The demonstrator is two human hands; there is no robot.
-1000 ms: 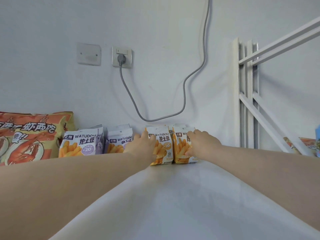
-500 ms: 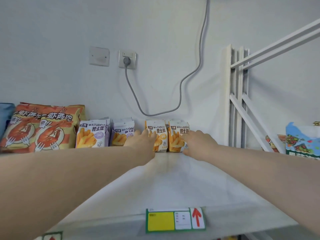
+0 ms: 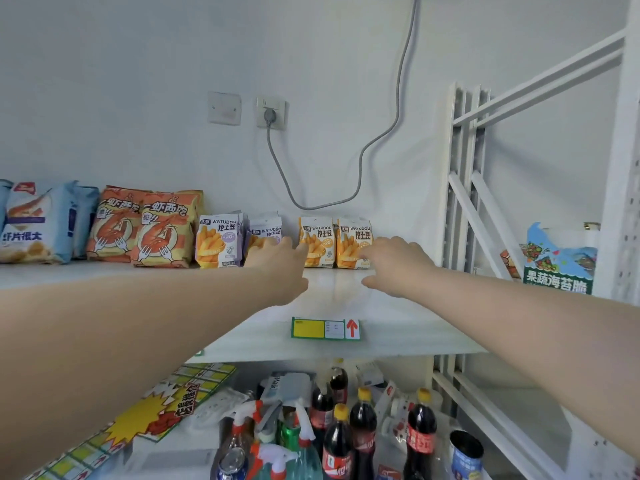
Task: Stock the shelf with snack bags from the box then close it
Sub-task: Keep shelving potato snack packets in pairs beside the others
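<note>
Where hands [image 3: 394, 261] hover empty, bare shelf [image 3: 398, 327] to its edge.

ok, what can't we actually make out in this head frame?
- Box: not in the head view at all.
- Purple fries bag: lower half hidden behind the left hand.
- Price tag text: too small to read.
- Blue shrimp chip bag: cut off by the left edge.
- Right hand fingertips: contact with the orange fries bag unclear.

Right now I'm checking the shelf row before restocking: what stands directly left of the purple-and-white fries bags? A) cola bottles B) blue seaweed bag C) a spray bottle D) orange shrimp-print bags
D: the orange shrimp-print bags stand right beside the purple-and-white fries bags on the shelf.
</note>
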